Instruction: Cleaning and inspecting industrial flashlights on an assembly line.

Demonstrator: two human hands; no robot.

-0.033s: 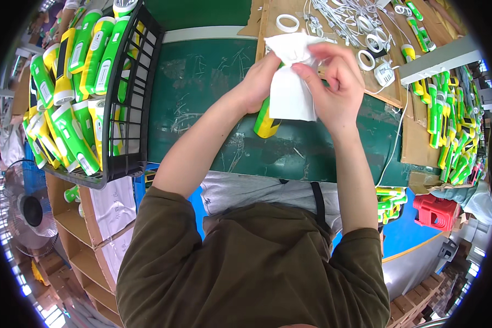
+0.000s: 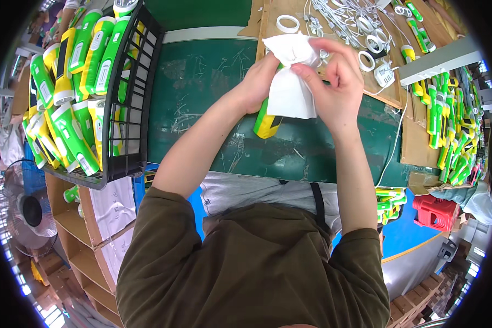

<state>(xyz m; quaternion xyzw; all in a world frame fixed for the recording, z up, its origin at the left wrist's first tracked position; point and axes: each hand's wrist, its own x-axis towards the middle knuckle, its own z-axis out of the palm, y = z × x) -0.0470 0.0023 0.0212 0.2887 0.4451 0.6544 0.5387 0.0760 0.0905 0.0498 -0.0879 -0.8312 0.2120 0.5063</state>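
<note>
A white cloth, pinched in at its middle, hangs over a green and yellow flashlight above the green table. Only the yellow end and some of the green body show below the cloth. My left hand is closed round the flashlight from the left side; its fingertips are hidden behind the cloth. On the other side, my right hand grips the cloth between a bent thumb and fingers.
At left stands a black plastic basket heaped with similar flashlights. White cables and white rings lie on a wooden board at the back. A metal bar crosses at right, near more flashlights.
The cloth's lower part has tilted and bunched slightly, and my right hand has shifted a little. The left hand keeps its place.
</note>
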